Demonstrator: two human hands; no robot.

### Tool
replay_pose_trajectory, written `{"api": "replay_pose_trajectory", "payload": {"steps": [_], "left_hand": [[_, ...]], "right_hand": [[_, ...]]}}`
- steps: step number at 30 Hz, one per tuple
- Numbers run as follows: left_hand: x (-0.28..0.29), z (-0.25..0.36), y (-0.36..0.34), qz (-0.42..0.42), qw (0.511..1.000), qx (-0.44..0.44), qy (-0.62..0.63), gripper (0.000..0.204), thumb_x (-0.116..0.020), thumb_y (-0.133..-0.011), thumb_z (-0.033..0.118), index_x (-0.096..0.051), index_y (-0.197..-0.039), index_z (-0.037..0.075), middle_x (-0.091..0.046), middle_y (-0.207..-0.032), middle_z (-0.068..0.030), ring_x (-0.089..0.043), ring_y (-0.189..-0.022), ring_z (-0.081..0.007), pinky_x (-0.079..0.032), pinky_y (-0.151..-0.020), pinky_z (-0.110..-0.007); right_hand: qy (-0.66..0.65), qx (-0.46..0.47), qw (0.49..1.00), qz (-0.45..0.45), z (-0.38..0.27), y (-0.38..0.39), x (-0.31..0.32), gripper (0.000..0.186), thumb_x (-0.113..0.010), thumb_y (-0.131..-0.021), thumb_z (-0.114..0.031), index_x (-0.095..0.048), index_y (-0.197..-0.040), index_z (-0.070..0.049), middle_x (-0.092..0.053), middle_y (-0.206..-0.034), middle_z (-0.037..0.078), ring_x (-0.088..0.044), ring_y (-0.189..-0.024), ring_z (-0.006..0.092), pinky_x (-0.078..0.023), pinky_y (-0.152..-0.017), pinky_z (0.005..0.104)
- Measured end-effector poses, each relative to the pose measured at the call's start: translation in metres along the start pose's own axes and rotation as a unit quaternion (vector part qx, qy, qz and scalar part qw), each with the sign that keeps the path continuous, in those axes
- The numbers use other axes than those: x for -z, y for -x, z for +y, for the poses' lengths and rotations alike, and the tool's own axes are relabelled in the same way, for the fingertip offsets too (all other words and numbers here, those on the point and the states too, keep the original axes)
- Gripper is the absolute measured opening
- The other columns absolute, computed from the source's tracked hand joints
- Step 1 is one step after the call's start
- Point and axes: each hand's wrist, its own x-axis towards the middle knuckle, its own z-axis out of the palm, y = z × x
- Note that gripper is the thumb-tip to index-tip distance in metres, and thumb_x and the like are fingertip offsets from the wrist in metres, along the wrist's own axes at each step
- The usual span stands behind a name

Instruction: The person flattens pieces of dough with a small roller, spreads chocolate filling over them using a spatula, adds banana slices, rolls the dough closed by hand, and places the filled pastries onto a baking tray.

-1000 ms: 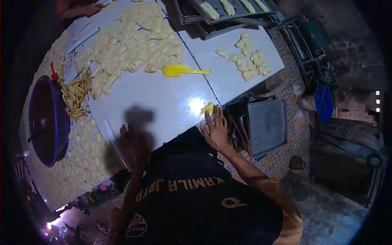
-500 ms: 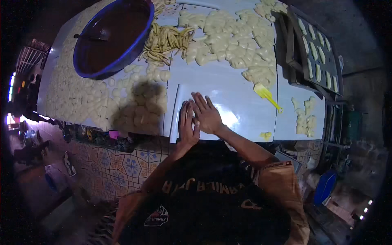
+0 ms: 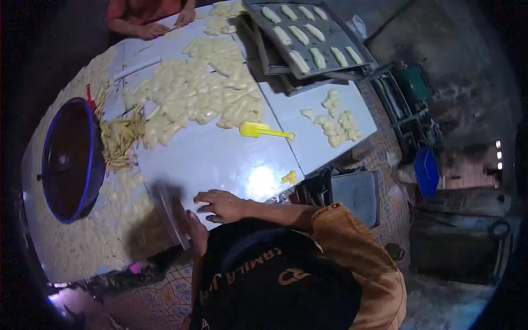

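Observation:
My right hand [image 3: 223,204] rests low over the white tabletop near its front edge, fingers bent and apart, with nothing visible in them. Just left of it, my left hand [image 3: 196,230] lies against a long pale tube [image 3: 175,223]; its fingers are blurred and partly hidden. Flattened pale dough pieces [image 3: 192,93] cover the table beyond my hands. Farther right lies a yellow plastic scoop [image 3: 256,130], and nearer the front edge a small yellow lump [image 3: 290,177].
A big blue basin [image 3: 92,181] with brown contents stands left, beside a heap of yellowish strips [image 3: 121,137]. Stacked metal trays [image 3: 297,47] with long dough pieces sit at the far right, near more dough pieces [image 3: 341,129]. Another person's hands [image 3: 154,30] work at the far edge.
The view has swung right, bringing another person into sight at the far side. My hands, laid flat together before, are now slightly apart, the right one with bent fingers.

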Motion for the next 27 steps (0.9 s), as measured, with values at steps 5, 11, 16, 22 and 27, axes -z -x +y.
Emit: {"api": "replay_pose_trajectory", "payload": {"steps": [5,11,16,22,27], "left_hand": [[0.002,0.034,-0.007,0.026,0.971,-0.100,-0.217,0.046,-0.041,-0.109,0.029,-0.050,-0.141,-0.003,-0.050,-0.144,-0.0264,-0.042,-0.138,-0.0434,-0.028,-0.118,-0.050],[-0.008,-0.005,-0.041,0.046,0.928,-0.307,-0.204,0.043,-0.045,-0.106,0.024,-0.053,-0.139,-0.002,-0.054,-0.142,-0.0230,-0.046,-0.135,-0.0422,-0.031,-0.117,-0.048],[-0.010,0.005,-0.037,0.052,0.930,-0.296,-0.211,0.034,-0.052,-0.101,0.015,-0.060,-0.128,-0.002,-0.063,-0.132,-0.0180,-0.059,-0.120,-0.0373,-0.044,-0.105,-0.045],[-0.067,0.153,-0.005,-0.157,0.952,-0.042,0.258,0.043,-0.062,-0.099,0.004,-0.051,-0.140,-0.001,-0.061,-0.126,-0.0130,-0.063,-0.095,-0.0129,-0.054,-0.077,-0.026],[-0.068,0.104,-0.036,-0.038,0.979,0.015,0.201,0.036,-0.068,-0.095,0.005,-0.061,-0.130,0.000,-0.063,-0.118,-0.0076,-0.063,-0.091,-0.0135,-0.050,-0.072,-0.029]], "right_hand": [[0.037,-0.330,0.922,0.197,0.070,0.092,0.149,0.026,-0.063,-0.095,-0.013,-0.068,-0.117,-0.002,-0.068,-0.107,0.018,-0.064,-0.100,0.0352,-0.052,-0.091,0.0436],[0.357,-0.459,0.780,0.233,0.184,0.177,0.229,0.037,-0.066,-0.088,-0.016,-0.063,-0.120,0.001,-0.062,-0.113,0.027,-0.057,-0.107,0.0443,-0.047,-0.091,0.0551],[0.142,-0.438,0.833,0.307,0.163,0.167,0.223,0.032,-0.072,-0.084,-0.017,-0.072,-0.110,0.001,-0.065,-0.096,0.017,-0.061,-0.091,0.0347,-0.052,-0.081,0.0420],[-0.265,-0.273,0.900,0.215,0.016,0.055,0.140,0.028,-0.064,-0.096,-0.003,-0.069,-0.123,0.002,-0.063,-0.120,0.010,-0.064,-0.105,0.0159,-0.052,-0.087,0.0272],[-0.219,-0.303,0.896,0.239,0.004,0.000,0.078,0.024,-0.063,-0.095,-0.004,-0.071,-0.117,0.002,-0.067,-0.111,0.013,-0.065,-0.098,0.0212,-0.052,-0.081,0.0317]]}}
